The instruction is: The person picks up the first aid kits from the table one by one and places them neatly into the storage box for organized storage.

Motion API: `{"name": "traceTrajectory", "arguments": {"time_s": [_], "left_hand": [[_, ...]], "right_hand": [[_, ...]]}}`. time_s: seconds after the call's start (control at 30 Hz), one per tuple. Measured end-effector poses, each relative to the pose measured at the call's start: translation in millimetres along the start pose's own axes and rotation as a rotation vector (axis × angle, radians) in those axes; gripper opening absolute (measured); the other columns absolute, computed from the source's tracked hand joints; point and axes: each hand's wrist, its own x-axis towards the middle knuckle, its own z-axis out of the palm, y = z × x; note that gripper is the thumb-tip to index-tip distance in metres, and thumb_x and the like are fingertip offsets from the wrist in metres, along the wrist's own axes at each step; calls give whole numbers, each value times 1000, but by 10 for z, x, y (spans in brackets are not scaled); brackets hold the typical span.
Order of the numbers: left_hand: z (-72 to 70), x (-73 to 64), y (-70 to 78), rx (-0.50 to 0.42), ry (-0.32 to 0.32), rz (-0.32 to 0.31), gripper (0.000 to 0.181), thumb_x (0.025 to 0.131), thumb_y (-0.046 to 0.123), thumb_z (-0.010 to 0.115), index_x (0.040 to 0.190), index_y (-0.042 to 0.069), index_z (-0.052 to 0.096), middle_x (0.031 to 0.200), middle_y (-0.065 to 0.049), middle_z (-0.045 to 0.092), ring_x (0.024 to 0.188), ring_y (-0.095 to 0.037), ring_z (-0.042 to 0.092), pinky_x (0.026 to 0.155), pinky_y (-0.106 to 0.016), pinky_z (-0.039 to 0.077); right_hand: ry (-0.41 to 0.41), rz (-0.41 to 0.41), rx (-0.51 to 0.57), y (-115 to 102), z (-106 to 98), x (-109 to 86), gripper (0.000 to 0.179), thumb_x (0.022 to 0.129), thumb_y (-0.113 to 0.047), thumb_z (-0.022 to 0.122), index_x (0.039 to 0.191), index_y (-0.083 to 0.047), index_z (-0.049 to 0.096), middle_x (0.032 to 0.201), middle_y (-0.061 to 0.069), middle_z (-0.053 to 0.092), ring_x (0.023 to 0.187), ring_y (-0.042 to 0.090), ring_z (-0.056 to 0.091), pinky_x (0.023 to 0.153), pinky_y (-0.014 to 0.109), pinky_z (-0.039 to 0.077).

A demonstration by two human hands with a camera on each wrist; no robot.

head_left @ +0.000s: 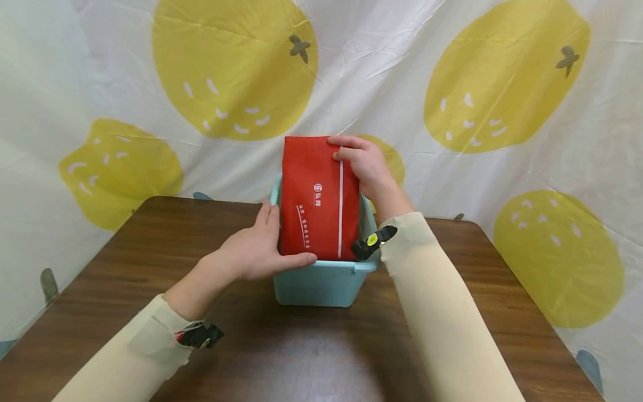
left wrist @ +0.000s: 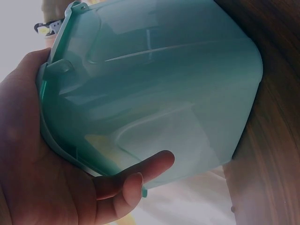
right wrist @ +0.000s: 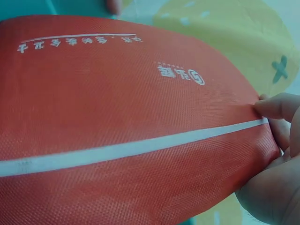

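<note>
A red pouch [head_left: 313,167] with white lettering and a long white stripe stands upright in a light blue plastic bin [head_left: 321,285], its top well above the rim. My right hand [head_left: 369,167] pinches the pouch's top right corner; in the right wrist view, fingers of that hand [right wrist: 276,150] lie on both sides of its edge. At the bin's near left corner rests my left hand [head_left: 251,251], the thumb straight along the front rim. Two fingers of the left hand [left wrist: 136,176] reach along the bin's outer side in the left wrist view. The pouch hides most of the bin's inside.
The bin stands on a dark brown wooden table [head_left: 211,368]. Behind the table hangs a white cloth [head_left: 372,61] printed with large yellow fruit. Each sleeved wrist wears a black strap [head_left: 201,336] with a small device.
</note>
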Motion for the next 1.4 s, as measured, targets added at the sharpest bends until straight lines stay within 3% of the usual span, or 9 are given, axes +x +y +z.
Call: {"name": "traceTrajectory", "arguments": {"time_s": [0.33, 0.67, 0.9, 1.2, 1.3, 1.4], "left_hand": [[0, -19, 32, 10, -9, -13, 140, 83, 88, 66, 174, 1, 7, 181, -18, 12, 130, -38, 65, 94, -52, 66], [-14, -19, 20, 3, -7, -19, 139, 83, 88, 67, 174, 2, 7, 180, -17, 13, 126, -36, 65, 92, -49, 66], [-9, -22, 18, 21, -20, -27, 139, 84, 88, 64, 175, 1, 6, 184, -18, 5, 130, -40, 66, 96, -52, 65], [-2, -24, 28, 6, -12, -16, 138, 84, 86, 66, 175, 2, 6, 184, -17, 7, 131, -41, 66, 96, -52, 65], [4, -20, 19, 1, -8, -14, 138, 84, 87, 66, 175, 2, 6, 183, -17, 8, 130, -40, 66, 95, -52, 65], [5, -19, 11, 0, -1, -9, 138, 84, 87, 66, 175, 3, 6, 183, -16, 9, 129, -39, 66, 95, -52, 65]], "right_hand": [[0, 50, -17, 217, -45, 20, 33, 102, -10, 67, 131, -17, 81, 123, 5, 70, 94, 21, 71, 76, 29, 64], [-132, 138, -192, 271, -48, -3, 33, 105, -13, 65, 135, -13, 77, 132, 11, 70, 106, 25, 71, 82, 30, 65], [-182, 131, -339, 311, -61, 12, 34, 105, -12, 64, 136, -11, 78, 140, 10, 64, 113, 25, 65, 92, 33, 60], [-280, 104, -564, 306, -71, -26, 35, 106, -19, 67, 139, -15, 76, 140, 12, 65, 126, 29, 59, 105, 44, 59], [-262, 93, -562, 302, -56, -29, 39, 106, -18, 66, 144, -13, 72, 142, 13, 64, 127, 29, 58, 108, 44, 55], [-175, 76, -492, 297, -50, -24, 42, 105, -17, 64, 147, -9, 69, 145, 17, 66, 126, 31, 61, 109, 43, 53]]}}
